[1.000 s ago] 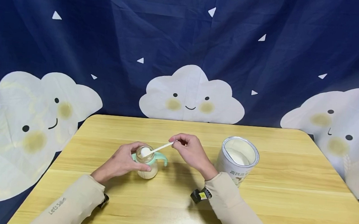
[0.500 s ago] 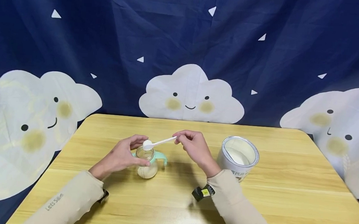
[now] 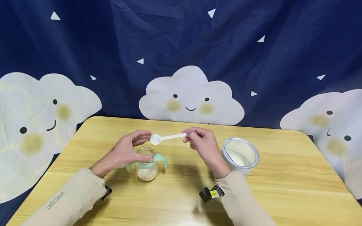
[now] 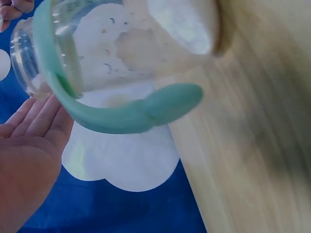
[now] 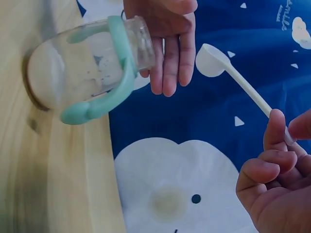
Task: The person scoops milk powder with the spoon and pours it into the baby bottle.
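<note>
R hand point(image 3: 205, 147) pinching white scoop point(image 3: 166, 138) above baby bottle point(image 3: 147, 165); L hand point(image 3: 127, 152) gripping bottle's neck, powder tin point(image 3: 240, 156) nearby.

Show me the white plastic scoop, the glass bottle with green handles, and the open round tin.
White plastic scoop point(image 3: 155, 139), head view, on its bowl.
Glass bottle with green handles point(image 3: 147, 173), head view, on its body.
Open round tin point(image 3: 241, 148), head view, on its rim.

- I sit in a staged room, like a nursery-themed recording corner.
- A navy cloth backdrop point(image 3: 79, 30) with smiling clouds point(image 3: 191, 96) hangs behind my wooden table point(image 3: 288, 206).
- An open formula tin point(image 3: 240, 156) stands there.
</note>
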Available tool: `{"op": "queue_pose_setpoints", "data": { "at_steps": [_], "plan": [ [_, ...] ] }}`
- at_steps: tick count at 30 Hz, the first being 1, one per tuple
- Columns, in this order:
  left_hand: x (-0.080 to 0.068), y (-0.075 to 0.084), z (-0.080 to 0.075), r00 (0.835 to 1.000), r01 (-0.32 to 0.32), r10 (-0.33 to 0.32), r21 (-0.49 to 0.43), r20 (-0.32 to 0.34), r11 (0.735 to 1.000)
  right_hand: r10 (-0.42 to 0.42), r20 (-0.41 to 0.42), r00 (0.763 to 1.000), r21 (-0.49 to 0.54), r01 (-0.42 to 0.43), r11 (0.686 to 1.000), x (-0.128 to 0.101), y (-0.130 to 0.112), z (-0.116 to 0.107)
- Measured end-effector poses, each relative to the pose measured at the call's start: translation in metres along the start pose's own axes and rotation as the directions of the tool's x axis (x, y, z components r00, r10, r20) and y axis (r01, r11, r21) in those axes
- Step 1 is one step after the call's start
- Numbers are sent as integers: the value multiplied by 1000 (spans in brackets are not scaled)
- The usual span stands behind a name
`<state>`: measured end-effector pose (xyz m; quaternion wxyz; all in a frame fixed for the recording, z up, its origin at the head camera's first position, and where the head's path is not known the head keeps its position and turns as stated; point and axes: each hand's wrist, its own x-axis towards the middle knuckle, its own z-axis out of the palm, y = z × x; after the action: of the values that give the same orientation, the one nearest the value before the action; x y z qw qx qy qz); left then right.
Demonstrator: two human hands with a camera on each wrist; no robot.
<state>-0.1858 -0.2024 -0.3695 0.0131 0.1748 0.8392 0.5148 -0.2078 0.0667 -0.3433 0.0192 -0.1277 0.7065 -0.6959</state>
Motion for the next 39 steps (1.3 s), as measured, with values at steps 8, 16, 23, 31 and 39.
{"op": "queue_pose_setpoints", "data": {
  "at_steps": [8,16,23,31,39],
  "plan": [
    [3,11,2,999,-37,37,-19,16,999,-31,-20,999,-24,30,999,-5,-11,-9],
    [6,17,9,996,-95,95,-57,-2,994,-33,-43,999,-28,32,999,-10,-17,-20],
    [11,25,17,992,-123,124,-69,0,990,-28,-58,998,0,28,1000,-15,-25,-35],
    [17,36,30,989,-150,150,-60,9,987,-10,-82,997,-23,9,1000,-19,-29,-56],
    [21,43,44,990,-140,143,-109,20,984,-10,-107,994,-56,4,998,-24,-33,-72]
  ]
}}
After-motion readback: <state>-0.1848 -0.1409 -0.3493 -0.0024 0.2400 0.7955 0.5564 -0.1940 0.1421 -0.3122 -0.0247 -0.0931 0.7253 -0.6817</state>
